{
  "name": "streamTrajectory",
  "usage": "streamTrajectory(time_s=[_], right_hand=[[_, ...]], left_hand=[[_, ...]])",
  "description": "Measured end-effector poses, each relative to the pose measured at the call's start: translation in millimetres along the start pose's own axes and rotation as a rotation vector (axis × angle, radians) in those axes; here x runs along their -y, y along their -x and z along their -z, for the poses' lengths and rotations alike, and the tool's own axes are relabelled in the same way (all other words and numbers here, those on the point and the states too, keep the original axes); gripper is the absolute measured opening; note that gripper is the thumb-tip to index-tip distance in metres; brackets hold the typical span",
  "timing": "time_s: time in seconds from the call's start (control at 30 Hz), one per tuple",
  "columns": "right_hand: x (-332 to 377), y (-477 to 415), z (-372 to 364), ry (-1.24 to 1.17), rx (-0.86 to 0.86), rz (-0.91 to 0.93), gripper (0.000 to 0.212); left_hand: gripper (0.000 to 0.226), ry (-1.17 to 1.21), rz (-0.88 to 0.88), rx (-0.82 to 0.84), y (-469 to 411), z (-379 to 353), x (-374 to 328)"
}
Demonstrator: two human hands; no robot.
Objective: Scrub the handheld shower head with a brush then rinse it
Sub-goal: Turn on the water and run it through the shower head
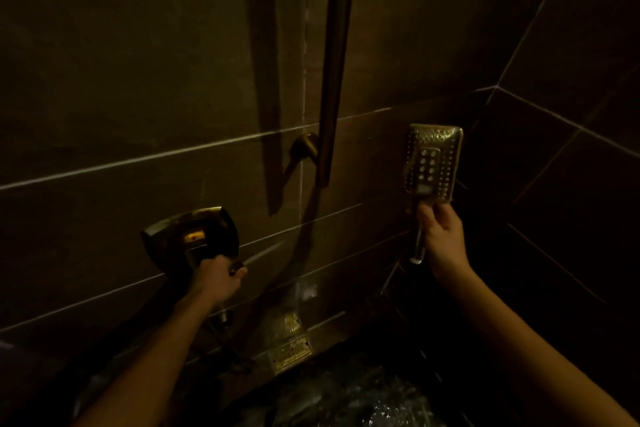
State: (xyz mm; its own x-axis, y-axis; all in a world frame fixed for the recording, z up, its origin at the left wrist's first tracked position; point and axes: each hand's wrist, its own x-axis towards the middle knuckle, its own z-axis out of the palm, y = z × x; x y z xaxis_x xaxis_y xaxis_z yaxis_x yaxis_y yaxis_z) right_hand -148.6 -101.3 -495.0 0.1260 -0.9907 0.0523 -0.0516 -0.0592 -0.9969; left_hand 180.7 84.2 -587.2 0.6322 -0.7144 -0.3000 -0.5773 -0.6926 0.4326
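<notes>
Shower head [433, 163] is held up by the right hand [441, 236], near the right corner of the tiled wall [138, 80]. The nozzle face is turned toward the camera and the head is upright, with its handle [418, 246] pointing down. The handle is gripped by curled fingers just under the head, and its lower end sticks out below the hand.

Left hand [214, 276] is closed round the lower front of the chrome mixer [190, 236] on the wall at lower left; the exact part gripped cannot be told in the dark. A pale thin streak [266, 251] is seen running right from this hand; whether it is a lever or water cannot be told.

A vertical rail [334, 80] is fixed mid-wall, with a bracket [304, 146] beside its lower end. A hose [225, 333] hangs below the mixer. A drain grate [291, 354] is set where wall meets floor. The floor [363, 399] looks wet and glistening.
</notes>
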Motion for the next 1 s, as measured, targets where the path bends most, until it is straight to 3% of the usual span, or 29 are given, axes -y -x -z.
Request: streamTrajectory(time_s=[0.1,0.23,0.53,0.67,1.0], right_hand=[[7.4,0.0,-14.0,0.002,-0.018,0.030,0.019],[11.0,0.0,-29.9,-0.005,-0.019,0.057,0.019],[11.0,-3.9,-53.6,-0.023,-0.029,0.085,0.022],[9.3,-9.3,-55.7,-0.018,-0.056,0.089,0.031],[9.9,-10.5,-58.6,-0.021,-0.067,0.100,0.028]], left_hand=[[0.024,-0.012,0.007,0.043,-6.1,2.1,18.0],[0.038,-0.011,-0.025,0.050,-14.2,2.9,25.1],[0.038,-0.062,-0.088,0.092,-25.9,7.2,30.9],[0.039,-0.115,-0.124,0.083,-26.6,5.0,35.1],[0.033,-0.135,-0.155,0.052,-26.2,-2.0,40.2]])
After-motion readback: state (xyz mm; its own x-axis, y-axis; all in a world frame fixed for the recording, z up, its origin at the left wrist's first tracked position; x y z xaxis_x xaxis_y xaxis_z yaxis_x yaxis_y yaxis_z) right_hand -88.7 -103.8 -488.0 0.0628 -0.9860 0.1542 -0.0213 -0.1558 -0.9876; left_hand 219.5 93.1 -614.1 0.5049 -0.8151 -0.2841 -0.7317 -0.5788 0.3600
